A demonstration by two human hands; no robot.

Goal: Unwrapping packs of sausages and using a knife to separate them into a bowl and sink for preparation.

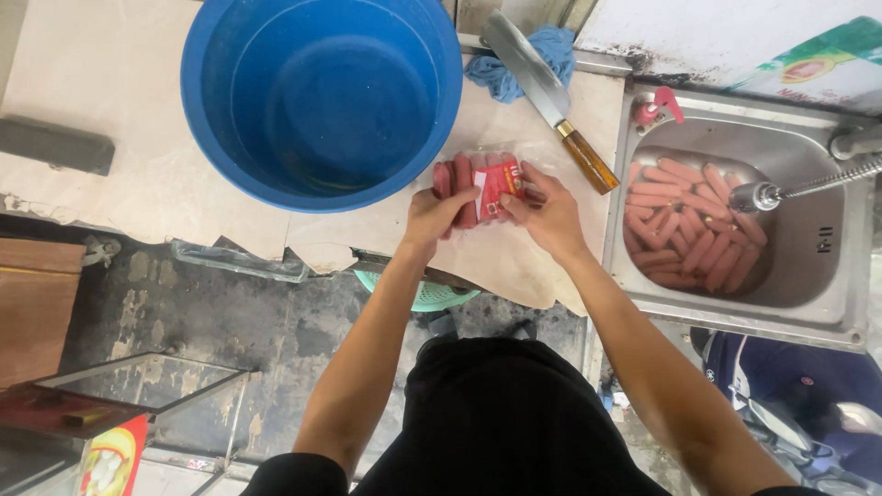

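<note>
Sausage pack (485, 184) between both hands, counter edge.

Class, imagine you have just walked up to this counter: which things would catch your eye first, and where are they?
The big blue tub at the top of the counter stands out first. Just below it, the left hand and right hand both grip a clear packet of sausages with a red label. To the right, loose sausages lie piled in the metal sink, and a cleaver rests between tub and sink.
</note>
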